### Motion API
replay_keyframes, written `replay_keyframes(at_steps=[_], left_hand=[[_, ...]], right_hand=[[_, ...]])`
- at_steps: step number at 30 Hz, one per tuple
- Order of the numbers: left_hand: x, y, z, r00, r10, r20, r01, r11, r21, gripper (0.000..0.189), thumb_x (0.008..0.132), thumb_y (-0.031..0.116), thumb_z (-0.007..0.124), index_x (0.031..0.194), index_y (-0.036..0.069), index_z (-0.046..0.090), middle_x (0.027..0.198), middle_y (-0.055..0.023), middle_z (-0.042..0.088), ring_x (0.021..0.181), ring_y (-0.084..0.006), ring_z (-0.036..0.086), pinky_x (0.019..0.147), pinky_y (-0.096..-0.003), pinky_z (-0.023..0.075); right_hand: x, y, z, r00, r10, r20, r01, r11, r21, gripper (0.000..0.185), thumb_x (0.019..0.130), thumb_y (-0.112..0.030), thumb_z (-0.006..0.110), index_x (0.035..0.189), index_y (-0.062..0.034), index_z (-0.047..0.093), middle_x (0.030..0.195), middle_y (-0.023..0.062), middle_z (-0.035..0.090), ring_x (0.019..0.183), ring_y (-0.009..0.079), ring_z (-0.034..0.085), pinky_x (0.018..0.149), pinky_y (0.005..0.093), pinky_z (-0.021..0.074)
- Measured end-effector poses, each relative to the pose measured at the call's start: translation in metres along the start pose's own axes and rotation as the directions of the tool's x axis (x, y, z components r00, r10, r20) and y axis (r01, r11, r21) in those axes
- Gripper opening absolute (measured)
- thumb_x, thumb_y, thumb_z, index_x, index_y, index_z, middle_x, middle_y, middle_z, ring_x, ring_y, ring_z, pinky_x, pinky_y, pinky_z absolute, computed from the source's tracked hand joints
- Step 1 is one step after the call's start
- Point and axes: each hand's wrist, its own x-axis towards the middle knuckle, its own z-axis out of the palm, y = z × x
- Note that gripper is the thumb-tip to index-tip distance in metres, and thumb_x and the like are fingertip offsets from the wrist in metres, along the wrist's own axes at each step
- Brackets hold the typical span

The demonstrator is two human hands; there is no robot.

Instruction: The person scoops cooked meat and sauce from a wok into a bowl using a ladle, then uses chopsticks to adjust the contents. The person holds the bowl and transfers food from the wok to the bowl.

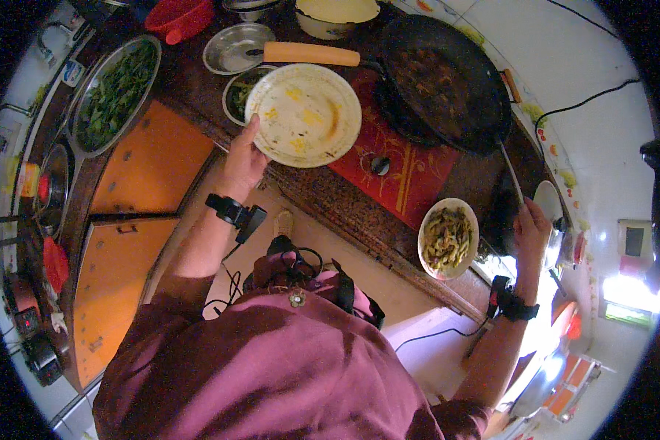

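Note:
My left hand (246,157) grips the rim of a cream plate (308,115), which bears yellow patches and a brown smear. It is held over the counter edge, between a small bowl of greens (239,98) and a red gas stove (399,176). On the stove sits a black wok (445,88) with dark brown food in it and a wooden handle (311,53) pointing left. In my right hand (531,225) is the thin metal handle of a utensil (511,170); its far end is hidden in the wok. Near that hand stands a white bowl of cooked green vegetables (448,239).
A large metal colander of leafy greens (118,96) rests on the left counter. Behind the plate are a metal bowl (236,47), a red plastic basket (181,19) and an enamel basin (335,25). A black cable (583,102) runs along the tiled wall.

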Motion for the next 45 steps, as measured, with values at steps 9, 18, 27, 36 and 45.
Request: replay_keyframes(at_steps=[9,18,27,36,45], left_hand=[[0.013,0.022,-0.002,0.999,0.041,-0.014,-0.039,0.994,0.104,0.052,0.097,0.033,0.056,0.137,0.003,0.043,0.137,-0.0076,0.051,0.125,-0.0208,0.049,0.104,-0.0365,0.0416],[-0.018,-0.004,-0.012,0.988,-0.087,-0.126,0.109,0.977,0.184,0.047,0.095,0.032,0.058,0.131,0.002,0.05,0.129,-0.0093,0.057,0.118,-0.0195,0.055,0.101,-0.0343,0.0451],[-0.024,-0.031,-0.024,0.983,-0.168,-0.068,0.178,0.966,0.187,0.046,0.095,0.032,0.058,0.128,0.001,0.051,0.127,-0.0089,0.059,0.114,-0.018,0.058,0.096,-0.0325,0.0483],[-0.05,-0.016,0.002,0.995,-0.096,0.012,0.09,0.966,0.244,0.048,0.098,0.034,0.052,0.13,-0.001,0.049,0.128,-0.0096,0.058,0.115,-0.0178,0.058,0.098,-0.0326,0.0468],[-0.091,0.017,0.042,0.997,-0.069,-0.027,0.058,0.493,0.868,0.05,0.097,0.034,0.052,0.134,0.001,0.047,0.129,-0.0114,0.057,0.118,-0.019,0.055,0.099,-0.0341,0.0442]], right_hand=[[-0.006,-0.007,0.006,0.998,0.043,-0.05,-0.041,0.998,0.046,0.025,0.093,-0.017,0.058,0.111,-0.0004,0.065,0.069,-0.0023,0.055,0.058,0.0056,0.045,0.051,0.0215,0.0365],[0.005,0.0,0.007,1.0,0.0,-0.011,0.001,0.998,0.067,0.028,0.093,-0.017,0.056,0.111,0.0021,0.065,0.066,-0.0018,0.054,0.056,0.0059,0.046,0.05,0.0216,0.0336],[0.007,-0.017,0.005,0.998,-0.014,0.054,0.016,0.999,-0.033,0.032,0.09,-0.017,0.061,0.114,0.0047,0.063,0.07,-0.002,0.055,0.061,0.0075,0.047,0.053,0.0225,0.0362],[0.037,-0.011,-0.032,0.996,-0.083,0.011,0.084,0.971,-0.225,0.035,0.09,-0.02,0.06,0.117,0.0021,0.061,0.114,0.0192,0.064,0.104,0.0294,0.061,0.09,0.0376,0.047],[0.055,-0.042,-0.058,0.98,-0.08,0.182,0.144,0.916,-0.375,0.027,0.088,-0.018,0.061,0.107,0.0004,0.066,0.098,0.0178,0.067,0.086,0.0262,0.065,0.082,0.0374,0.051]])
